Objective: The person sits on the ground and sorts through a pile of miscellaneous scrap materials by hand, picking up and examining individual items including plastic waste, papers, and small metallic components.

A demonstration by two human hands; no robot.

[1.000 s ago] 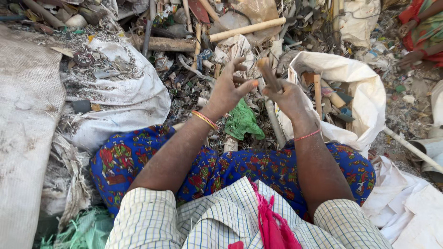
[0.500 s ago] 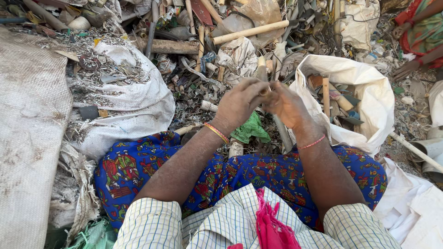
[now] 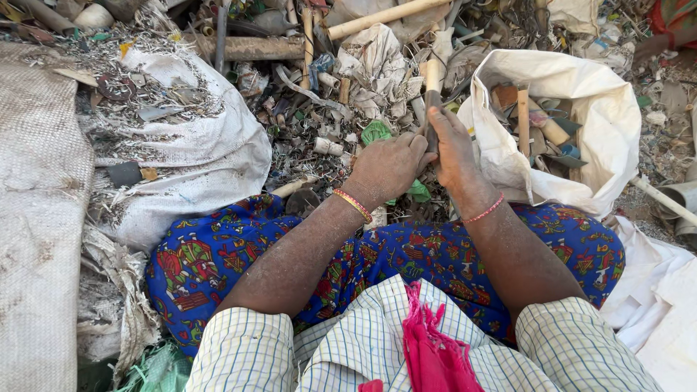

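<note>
stick [image 3: 432, 91] is gripped upright by the right hand [image 3: 454, 149], long axis running away from the body over the scrap pile [image 3: 319, 109], with the left hand [image 3: 388, 167] closed against its lower part just beside, the lower end being hidden between both hands.

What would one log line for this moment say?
left hand: gripping stick end | right hand: holding dark stick upright | white sack: open beside right hand | scrap pile: ahead

left hand [image 3: 388, 167]: fingers curled, grip closed | right hand [image 3: 451, 145]: grip closed, touching left
</note>
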